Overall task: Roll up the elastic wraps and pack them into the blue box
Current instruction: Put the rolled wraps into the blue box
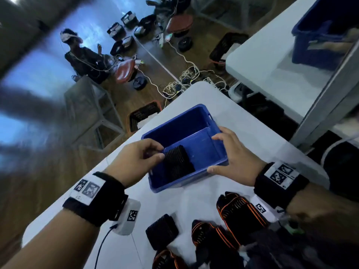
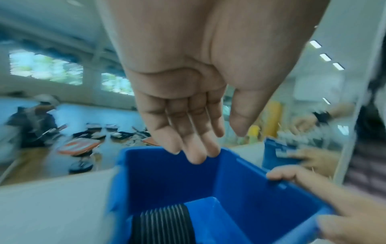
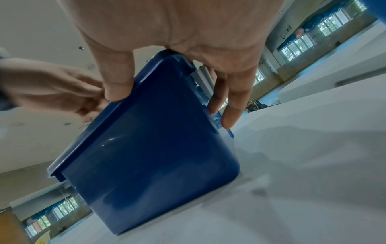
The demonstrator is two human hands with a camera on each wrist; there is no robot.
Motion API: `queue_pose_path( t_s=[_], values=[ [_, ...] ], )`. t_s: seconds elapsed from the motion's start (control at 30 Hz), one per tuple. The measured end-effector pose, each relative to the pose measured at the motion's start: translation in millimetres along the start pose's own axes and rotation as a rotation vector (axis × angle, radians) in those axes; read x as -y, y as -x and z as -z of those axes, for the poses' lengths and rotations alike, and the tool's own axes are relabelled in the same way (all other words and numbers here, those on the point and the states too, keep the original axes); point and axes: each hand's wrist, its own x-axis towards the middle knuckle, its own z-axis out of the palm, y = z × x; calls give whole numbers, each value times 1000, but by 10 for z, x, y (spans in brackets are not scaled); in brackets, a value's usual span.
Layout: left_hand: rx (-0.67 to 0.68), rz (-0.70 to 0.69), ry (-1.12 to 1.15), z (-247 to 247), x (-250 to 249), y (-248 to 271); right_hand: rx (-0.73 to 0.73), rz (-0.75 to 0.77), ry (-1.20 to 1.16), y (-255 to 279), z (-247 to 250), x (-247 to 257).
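Observation:
The blue box [image 1: 194, 121] stands on the white table [image 1: 252, 133]. One rolled black ribbed wrap [image 1: 177, 162] lies inside it against the near left wall, also visible as the wrap [image 2: 165, 226] in the left wrist view. My left hand [image 1: 160, 152] hovers over the box's left rim beside that wrap; the left wrist view shows my left hand [image 2: 217, 145] with relaxed fingers holding nothing above the box [image 2: 240, 181]. My right hand [image 1: 219, 153] grips the box's right corner, thumb on the near rim and fingers over the side rim. The right hand [image 3: 171, 107] clasps the box [image 3: 150, 156].
Near me on the table lie a black rolled wrap [image 1: 162, 231] and several loose black wraps with orange trim [image 1: 240, 210], [image 1: 211, 235]. The table's left edge [image 1: 116, 152] drops to the floor. A second blue box [image 1: 322, 35] sits on another table at the far right.

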Motion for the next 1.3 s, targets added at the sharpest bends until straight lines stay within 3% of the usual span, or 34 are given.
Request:
queue_pose_path(
  t_s=[0.07, 0.2, 0.43, 0.63, 0.97, 1.3],
  values=[
    [-50, 89, 159, -58, 208, 390, -19, 12, 6, -1, -22, 1],
    [-8, 258, 128, -439, 795, 960, -31, 15, -7, 6, -56, -8],
    [160, 327, -39, -1182, 1440, 1164, -239, 83, -6, -185, 65, 121],
    [218, 396, 9, -1419, 1533, 1127, -115, 122, 188, -294, -140, 142],
    [226, 431, 44, -1433, 1481, 1071, -110, -7, 209, -234, -187, 196],
    [238, 415, 84, -1374, 1470, 1074, -110, -37, 239, -220, -180, 213]
  ],
)
